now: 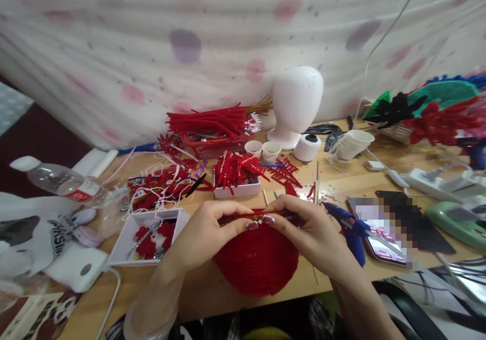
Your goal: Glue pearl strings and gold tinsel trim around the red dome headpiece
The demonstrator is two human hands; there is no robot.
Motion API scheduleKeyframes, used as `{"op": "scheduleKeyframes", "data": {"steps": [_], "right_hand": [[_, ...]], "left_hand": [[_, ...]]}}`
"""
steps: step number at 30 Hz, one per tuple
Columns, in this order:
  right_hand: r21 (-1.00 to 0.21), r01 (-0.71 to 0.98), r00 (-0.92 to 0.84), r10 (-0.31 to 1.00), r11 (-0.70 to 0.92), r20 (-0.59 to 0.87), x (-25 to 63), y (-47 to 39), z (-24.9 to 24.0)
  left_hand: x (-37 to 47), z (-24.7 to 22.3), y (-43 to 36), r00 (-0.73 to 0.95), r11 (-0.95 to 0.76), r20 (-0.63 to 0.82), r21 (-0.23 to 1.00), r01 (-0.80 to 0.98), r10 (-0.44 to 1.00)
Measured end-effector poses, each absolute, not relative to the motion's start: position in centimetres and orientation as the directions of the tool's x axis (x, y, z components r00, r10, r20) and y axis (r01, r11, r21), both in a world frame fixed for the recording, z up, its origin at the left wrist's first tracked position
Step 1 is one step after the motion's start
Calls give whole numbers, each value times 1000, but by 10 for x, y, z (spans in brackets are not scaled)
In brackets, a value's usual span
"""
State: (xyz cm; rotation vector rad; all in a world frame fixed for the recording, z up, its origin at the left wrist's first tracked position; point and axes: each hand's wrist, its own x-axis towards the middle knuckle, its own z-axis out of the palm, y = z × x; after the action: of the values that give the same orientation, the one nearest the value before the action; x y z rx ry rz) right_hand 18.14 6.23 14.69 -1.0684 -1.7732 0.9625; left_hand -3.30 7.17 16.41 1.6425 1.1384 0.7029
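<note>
A large red rounded piece (258, 264), its surface in fine ridges like chenille stems laid side by side, is held over the table's front edge. Along its top edge runs a shiny gold trim (261, 218). My left hand (216, 223) pinches this edge between thumb and fingers. From the other side my right hand (304, 223) grips the same edge, and the two thumb tips nearly meet at the middle. A small pearl-like bit shows between the thumbs. The fingers behind the edge are partly hidden.
Near my left hand stands a white box (114, 251) of red flowers and silver trim. Behind are a box of red chenille pieces (237, 170), a red basket (216, 146) and a white foam head (298, 102). A blue glue gun (351, 228) and phone (379, 234) lie right.
</note>
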Motion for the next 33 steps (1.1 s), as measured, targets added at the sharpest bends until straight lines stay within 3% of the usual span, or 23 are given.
{"op": "scheduleKeyframes", "data": {"steps": [4,8,14,18,25,33], "right_hand": [[-852,354,-363,896,387,256,185,65,147],[-836,404,-317,914,371,253,184,64,142],[-793,440,-324,898,421,297,182,64,134],[-786,433,-308,892,441,330,181,67,134],[-826,364,-358,883,431,303,183,64,140],[-849,323,-411,870,419,273,185,63,139]], "left_hand": [[-35,168,78,484,-36,-149,936,351,862],[-36,171,86,613,0,-218,942,335,759],[-35,161,92,606,157,-265,961,226,750],[-34,163,92,590,108,-242,961,253,771],[-33,162,88,680,141,-291,953,268,673],[-20,174,78,611,49,-253,943,331,750]]}}
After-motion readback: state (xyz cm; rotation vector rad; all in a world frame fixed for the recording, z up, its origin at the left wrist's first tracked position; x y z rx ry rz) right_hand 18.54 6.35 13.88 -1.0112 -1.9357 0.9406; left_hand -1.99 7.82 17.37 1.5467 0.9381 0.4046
